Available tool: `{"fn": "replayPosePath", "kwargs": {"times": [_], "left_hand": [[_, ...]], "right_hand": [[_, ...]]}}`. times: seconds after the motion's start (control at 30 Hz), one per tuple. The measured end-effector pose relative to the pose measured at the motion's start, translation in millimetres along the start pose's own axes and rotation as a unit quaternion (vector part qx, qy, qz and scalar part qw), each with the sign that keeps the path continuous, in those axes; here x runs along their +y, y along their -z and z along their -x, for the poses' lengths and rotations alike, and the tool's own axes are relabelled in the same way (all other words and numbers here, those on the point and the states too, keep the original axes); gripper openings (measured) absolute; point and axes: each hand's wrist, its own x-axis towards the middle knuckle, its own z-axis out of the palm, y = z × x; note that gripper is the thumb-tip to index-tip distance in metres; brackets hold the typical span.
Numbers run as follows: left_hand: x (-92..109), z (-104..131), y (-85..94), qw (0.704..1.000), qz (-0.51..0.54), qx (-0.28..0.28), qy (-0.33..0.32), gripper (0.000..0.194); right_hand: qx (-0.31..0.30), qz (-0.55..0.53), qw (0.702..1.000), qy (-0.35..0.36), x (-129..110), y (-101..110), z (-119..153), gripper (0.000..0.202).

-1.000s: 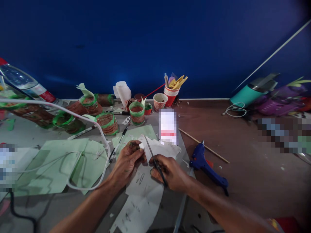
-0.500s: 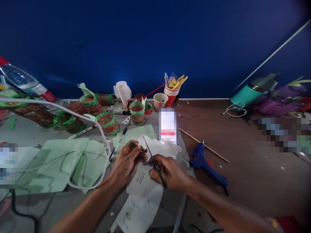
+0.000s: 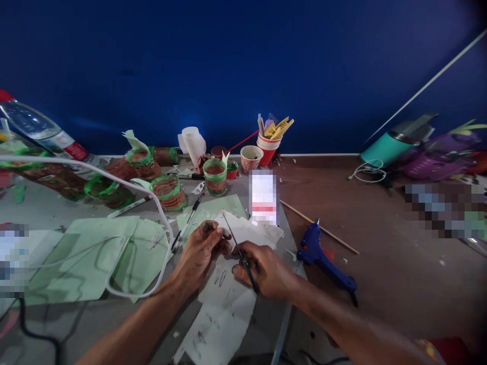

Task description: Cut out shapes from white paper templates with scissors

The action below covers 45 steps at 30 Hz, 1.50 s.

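My left hand (image 3: 207, 246) is closed in a pinch on a small piece of white paper (image 3: 227, 236). Close beside it, my right hand (image 3: 262, 268) grips a slim, dark tool (image 3: 243, 259) with a long pointed end, which slants up and left past the left fingertips. Whether this is scissors, a knife or tweezers I cannot tell. Under both hands lie sheets of white paper (image 3: 224, 324) with small dark pencil-like marks. Dark green stains show on the fingers.
A blue glue gun (image 3: 327, 263) and a wooden stick (image 3: 319, 227) lie to the right. Behind the hands is a lit phone (image 3: 263, 195). Green paper (image 3: 87, 258) and a white cable (image 3: 167, 223) are on the left. Several brown-and-green jars (image 3: 215, 177) and paper cups (image 3: 251, 158) stand behind.
Almost nothing differs. The dark tool and my right fingers have shifted very slightly; the left hand keeps its pinch.
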Motion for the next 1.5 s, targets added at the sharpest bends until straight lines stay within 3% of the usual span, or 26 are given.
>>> {"fn": "replayPosePath", "kwargs": {"times": [0.3, 0.57, 1.23, 1.5], "left_hand": [[-1.1, -0.1, -2.5, 0.999, -0.033, 0.027, -0.016, 0.03], [-2.2, -0.6, -2.5, 0.996, -0.072, 0.026, -0.048, 0.023], [-2.5, -4.9, -0.5, 0.995, -0.039, 0.024, -0.087, 0.041], [-2.3, -4.1, 0.4, 0.994, -0.066, 0.031, -0.076, 0.035]], "right_hand": [[0.005, 0.004, 1.0, 0.003, -0.6, -2.6, -0.3, 0.011], [0.005, 0.013, 1.0, -0.007, -2.4, -1.9, -0.5, 0.011], [0.0, 0.014, 1.0, -0.008, 3.9, -4.1, -1.7, 0.016], [0.005, 0.009, 1.0, -0.003, 4.0, -4.5, -1.3, 0.013]]}}
